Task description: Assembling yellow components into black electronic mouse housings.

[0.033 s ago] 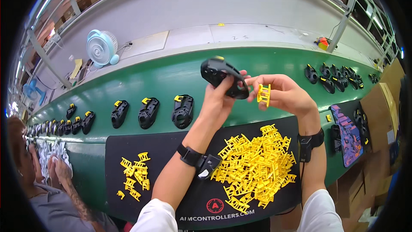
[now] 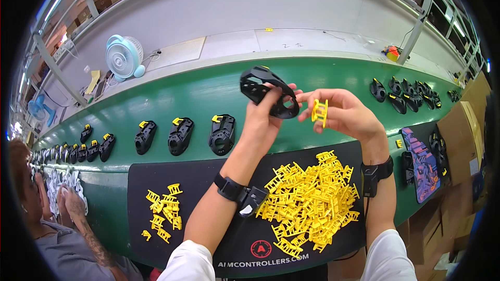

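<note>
Up above the green bench, my left hand [image 2: 264,119] grips a hollow black plastic shell [image 2: 250,93], thumb on its inner side and fingers behind it. A bit of yellow shows at the shell's top edge. Just to its right, my right hand [image 2: 346,112] pinches a small ladder-shaped yellow plastic clip [image 2: 320,113] between thumb and fingers; the fingertips are close to the shell. Below the hands, a large heap of yellow clips [image 2: 312,198] lies on a black mat [image 2: 148,177]. A smaller group of clips [image 2: 166,209] is at the mat's left.
Black shells with yellow clips [image 2: 222,135] form a row on the bench's left. More black shells [image 2: 406,93] sit at the far right, beyond a purple patterned mat [image 2: 421,161]. A fan [image 2: 122,57] stands on the back ledge. A co-worker [image 2: 57,250] is at left.
The black shell has turned in my left hand, so its slotted inner side now shows more. My right hand and the yellow clip stay nearly in place.
</note>
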### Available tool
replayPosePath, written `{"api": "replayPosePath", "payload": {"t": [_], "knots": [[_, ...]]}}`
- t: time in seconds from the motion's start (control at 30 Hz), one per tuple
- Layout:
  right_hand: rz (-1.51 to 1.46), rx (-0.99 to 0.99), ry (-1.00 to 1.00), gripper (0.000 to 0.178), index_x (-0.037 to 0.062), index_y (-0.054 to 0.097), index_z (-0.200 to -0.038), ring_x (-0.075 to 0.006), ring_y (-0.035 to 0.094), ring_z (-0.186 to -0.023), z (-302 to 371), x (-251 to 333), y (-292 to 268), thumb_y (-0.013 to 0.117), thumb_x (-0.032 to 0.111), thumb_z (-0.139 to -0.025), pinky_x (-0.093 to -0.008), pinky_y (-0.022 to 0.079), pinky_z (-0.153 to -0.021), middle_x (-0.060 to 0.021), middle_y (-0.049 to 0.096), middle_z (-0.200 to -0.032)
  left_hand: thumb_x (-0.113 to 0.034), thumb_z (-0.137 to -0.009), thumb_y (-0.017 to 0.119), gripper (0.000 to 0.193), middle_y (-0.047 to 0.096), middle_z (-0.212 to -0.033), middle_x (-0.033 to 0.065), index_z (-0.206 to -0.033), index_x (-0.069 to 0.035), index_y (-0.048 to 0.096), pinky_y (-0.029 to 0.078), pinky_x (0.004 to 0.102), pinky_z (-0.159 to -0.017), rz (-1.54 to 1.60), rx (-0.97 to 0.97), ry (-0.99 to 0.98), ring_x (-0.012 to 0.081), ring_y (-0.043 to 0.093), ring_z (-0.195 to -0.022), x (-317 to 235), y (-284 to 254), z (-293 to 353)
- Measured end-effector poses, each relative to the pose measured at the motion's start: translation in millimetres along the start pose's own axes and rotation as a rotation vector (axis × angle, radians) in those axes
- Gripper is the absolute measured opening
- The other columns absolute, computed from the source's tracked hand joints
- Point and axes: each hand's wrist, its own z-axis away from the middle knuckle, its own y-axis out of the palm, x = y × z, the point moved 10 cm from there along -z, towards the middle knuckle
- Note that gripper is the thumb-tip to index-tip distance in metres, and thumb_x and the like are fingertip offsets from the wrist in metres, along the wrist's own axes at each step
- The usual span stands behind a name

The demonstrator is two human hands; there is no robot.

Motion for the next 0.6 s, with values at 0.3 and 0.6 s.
{"api": "replayPosePath", "payload": {"t": [0.3,0.6], "knots": [[-0.324,-0.419,-0.079,0.034,-0.0018,0.056,-0.135,-0.0095,0.062,-0.087,-4.5,-22.3,-74.5,0.055,0.009,-0.103,-0.0216,0.052,-0.069,-0.0106,0.066,-0.113,-0.023,-0.1,0.054,0.032,0.067,-0.115,0.0137,-0.124,-0.002,0.051,0.061,0.0463,-0.083,-0.241,-0.018,-0.061,0.0289,0.07,-0.103,-12.8,1.5,-3.9],[0.018,-0.342,-0.188,0.027,-0.0027,0.065,-0.124,-0.0086,0.063,-0.086,2.2,18.0,-30.1,0.055,0.014,-0.104,-0.0222,0.052,-0.072,-0.0072,0.068,-0.108,-0.031,-0.103,0.045,0.043,0.061,-0.125,0.0126,-0.137,-0.006,0.043,0.055,0.0458,-0.095,-0.181,0.15,-0.059,0.0212,0.063,-0.113,-4.6,20.8,-3.2]]}}
